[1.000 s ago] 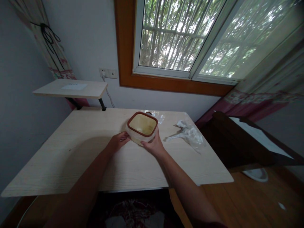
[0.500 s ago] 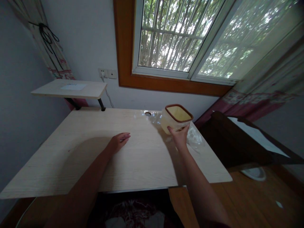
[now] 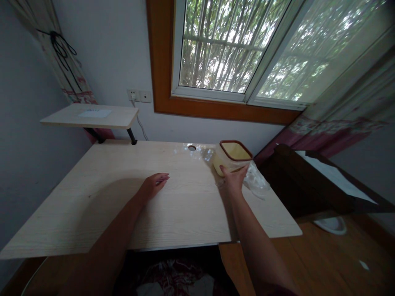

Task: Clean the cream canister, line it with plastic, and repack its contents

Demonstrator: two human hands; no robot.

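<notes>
Right fingers (image 3: 224,171) clasp the container (image 3: 224,158), arm (image 3: 254,232) outstretched, while left fingers (image 3: 161,177) curl loosely, slightly parted.

Pale wooden desk (image 3: 185,218): room to pass lies left of the left hand (image 3: 152,185) and between the forearms. Far right, the brown-rimmed square tub (image 3: 218,163) in the right hand (image 3: 235,179) and a crumpled plastic bag (image 3: 256,181) obstruct; far left, a raised shelf (image 3: 120,117).
</notes>
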